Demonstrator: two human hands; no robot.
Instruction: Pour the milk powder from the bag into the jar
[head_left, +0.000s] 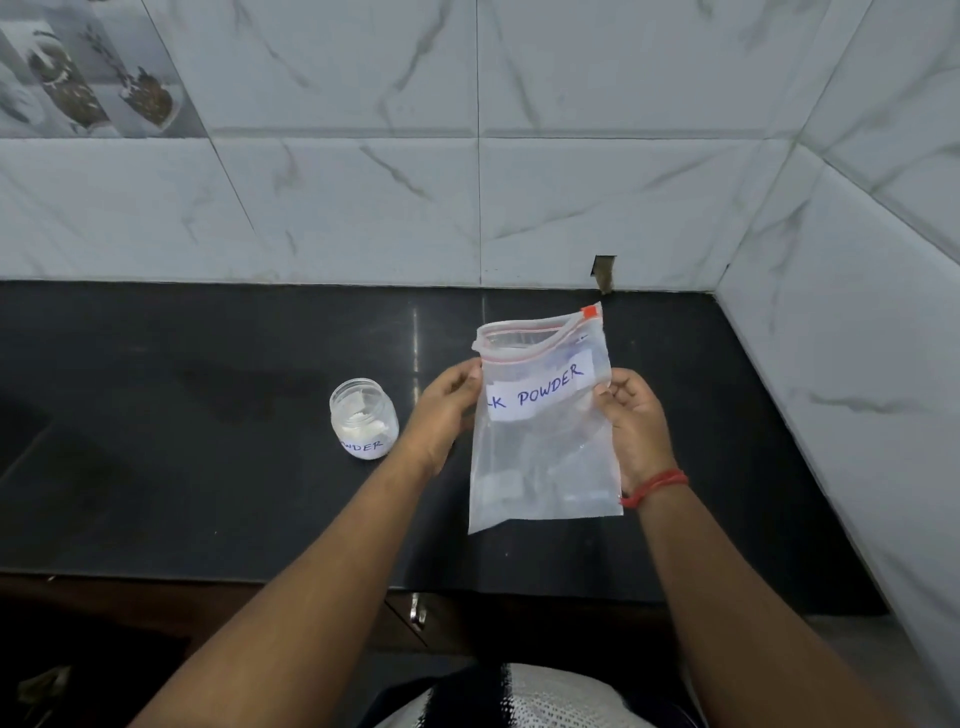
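Note:
A clear zip bag (545, 457) with a red seal strip and a white label reading "POWDER" hangs upright over the counter. Its mouth at the top is open and it looks almost empty, with only faint white traces inside. My left hand (441, 410) pinches the bag's left edge just below the seal. My right hand (631, 421) pinches the right edge at the same height. To the left of my left hand stands a small clear jar (363, 418) without a lid, labelled "POWDER", with white powder inside it.
The black stone counter (208, 415) runs left to right, with its front edge near my body. Marble-tiled walls (857, 364) close it off at the back and on the right. A cabinet handle (417, 613) shows below the counter edge.

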